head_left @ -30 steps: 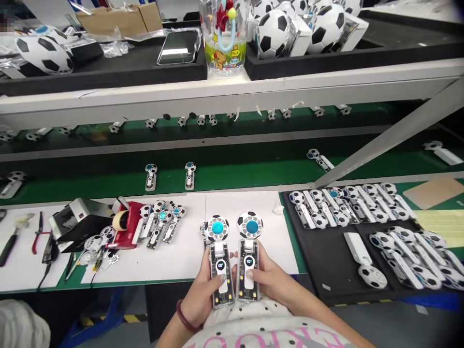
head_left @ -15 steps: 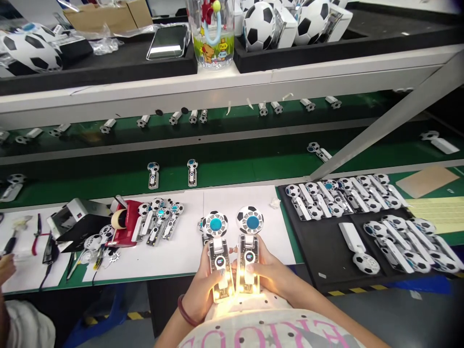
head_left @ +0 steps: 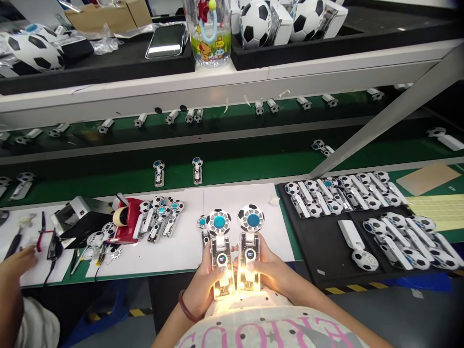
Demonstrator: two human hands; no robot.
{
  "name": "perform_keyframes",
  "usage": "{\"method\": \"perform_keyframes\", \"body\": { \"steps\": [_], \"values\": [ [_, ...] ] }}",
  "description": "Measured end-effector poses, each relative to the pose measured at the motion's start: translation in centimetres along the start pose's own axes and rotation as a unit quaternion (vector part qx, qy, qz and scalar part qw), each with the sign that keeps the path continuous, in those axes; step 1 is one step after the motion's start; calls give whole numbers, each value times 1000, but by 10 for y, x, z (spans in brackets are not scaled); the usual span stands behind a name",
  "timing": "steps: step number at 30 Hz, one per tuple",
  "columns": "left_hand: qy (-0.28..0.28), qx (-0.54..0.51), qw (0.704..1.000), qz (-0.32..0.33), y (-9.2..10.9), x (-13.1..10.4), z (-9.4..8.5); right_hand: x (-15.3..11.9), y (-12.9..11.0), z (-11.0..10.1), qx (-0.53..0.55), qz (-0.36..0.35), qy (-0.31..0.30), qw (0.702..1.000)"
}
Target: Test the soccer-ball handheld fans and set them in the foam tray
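My left hand (head_left: 206, 282) is closed round a handheld fan (head_left: 219, 223) with a football-patterned round head, blue centre and clear body. My right hand (head_left: 270, 267) grips a matching handheld fan (head_left: 251, 220) beside it. Both bodies glow with warm lights at their lower ends, and each small round display appears to read 100. My thumbs rest on the bodies below the displays. Just behind the left one, a further handheld fan (head_left: 202, 223) lies on the white paper (head_left: 239, 195), partly covered.
On the right, a black foam tray (head_left: 308, 246) carries several handheld fans. A red tape dispenser (head_left: 126, 220) and a black-and-white box (head_left: 80, 217) stand left. A co-worker's hand (head_left: 18, 263) is at far left. Fans lie on the green belt (head_left: 246, 166) under a shelf with a cup (head_left: 212, 46).
The fans on the near green belt have shifted right. The co-worker's hand has reached further into view at the left. Both my hands keep their hold on the two lit fans.
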State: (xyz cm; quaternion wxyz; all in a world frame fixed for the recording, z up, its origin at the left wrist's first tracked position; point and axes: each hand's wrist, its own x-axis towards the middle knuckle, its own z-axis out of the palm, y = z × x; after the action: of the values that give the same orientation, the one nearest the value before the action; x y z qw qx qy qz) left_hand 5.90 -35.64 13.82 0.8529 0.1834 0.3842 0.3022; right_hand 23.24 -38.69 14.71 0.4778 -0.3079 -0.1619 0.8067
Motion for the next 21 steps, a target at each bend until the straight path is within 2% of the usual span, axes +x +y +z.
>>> {"method": "perform_keyframes", "body": {
  "steps": [8,12,15,18,21],
  "values": [
    [28,-7,1000,2,-3,-4,2,-3,8,-3,13,-9,1,1000],
    [26,-4,1000,6,-5,-5,0,-1,13,-8,11,-17,-3,1000],
    [47,-5,999,19,-8,-5,-3,-1,14,-10,-4,-11,0,1000],
    [28,-7,999,21,-11,-6,-6,-3,12,-9,-33,13,-12,999],
    [0,1,1000,25,-11,-6,-9,-3,11,-10,-44,3,-22,999]
  ]
}}
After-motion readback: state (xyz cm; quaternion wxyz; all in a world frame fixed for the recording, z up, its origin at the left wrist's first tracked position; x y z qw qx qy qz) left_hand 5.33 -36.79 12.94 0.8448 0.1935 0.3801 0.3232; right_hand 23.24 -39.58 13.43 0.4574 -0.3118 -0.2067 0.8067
